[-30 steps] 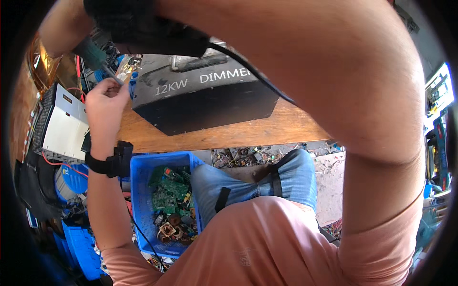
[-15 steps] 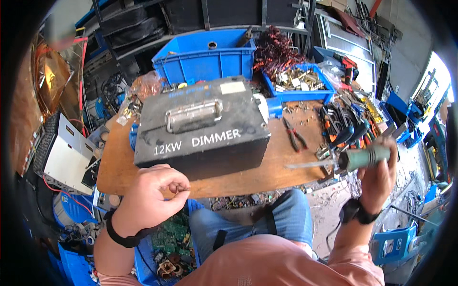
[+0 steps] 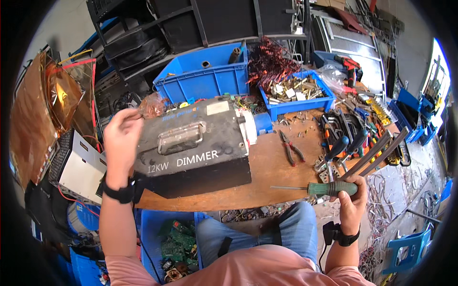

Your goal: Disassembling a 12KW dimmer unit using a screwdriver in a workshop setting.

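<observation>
A black metal dimmer box (image 3: 191,164) with a metal carry handle (image 3: 181,138) on top stands on the wooden workbench. My left hand (image 3: 123,138) is raised at the box's left side, its fingers loosely bent and apart, with nothing seen in them. Whether the fingertips touch the box I cannot tell. In my right hand (image 3: 352,202) is a screwdriver (image 3: 329,188) with a green handle, held level over the bench's front right edge. Its thin shaft points left, clear of the box. Red-handled pliers (image 3: 291,148) lie right of the box.
Behind the box stands a large blue bin (image 3: 205,76). A blue tray (image 3: 298,107) of metal pieces sits at the back right, near a red drill (image 3: 349,71). Several hand tools crowd the bench's right end. Below, a blue crate (image 3: 150,229) holds green circuit boards.
My left hand has moved up and away from the box's front to its left side, its fingers loosening. The screwdriver in my right hand has come lower and left. The view has shifted.
</observation>
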A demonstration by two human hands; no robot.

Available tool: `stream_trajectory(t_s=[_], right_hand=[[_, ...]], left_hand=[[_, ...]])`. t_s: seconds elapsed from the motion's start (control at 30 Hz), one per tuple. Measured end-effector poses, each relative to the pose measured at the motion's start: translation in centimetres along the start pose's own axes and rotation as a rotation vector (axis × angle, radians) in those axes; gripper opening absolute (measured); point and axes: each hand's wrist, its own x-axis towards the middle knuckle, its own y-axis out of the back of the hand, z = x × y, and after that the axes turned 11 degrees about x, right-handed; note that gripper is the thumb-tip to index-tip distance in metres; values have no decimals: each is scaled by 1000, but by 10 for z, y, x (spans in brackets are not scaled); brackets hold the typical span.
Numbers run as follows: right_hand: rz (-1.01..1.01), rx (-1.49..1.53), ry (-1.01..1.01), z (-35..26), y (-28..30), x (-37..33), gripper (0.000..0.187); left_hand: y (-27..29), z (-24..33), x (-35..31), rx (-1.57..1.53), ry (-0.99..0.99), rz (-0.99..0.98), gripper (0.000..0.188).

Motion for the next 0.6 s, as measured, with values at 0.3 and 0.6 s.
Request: stream_trajectory(t_s=[0.3, 0.6], right_hand=[[-467, -279, 205, -26, -19, -21, 42], [-445, -408, 89, -27, -14, -33, 26]], left_hand=[[85, -110, -120, 49, 409, 322, 24], [39, -198, -300, -86, 830, 237, 12]])
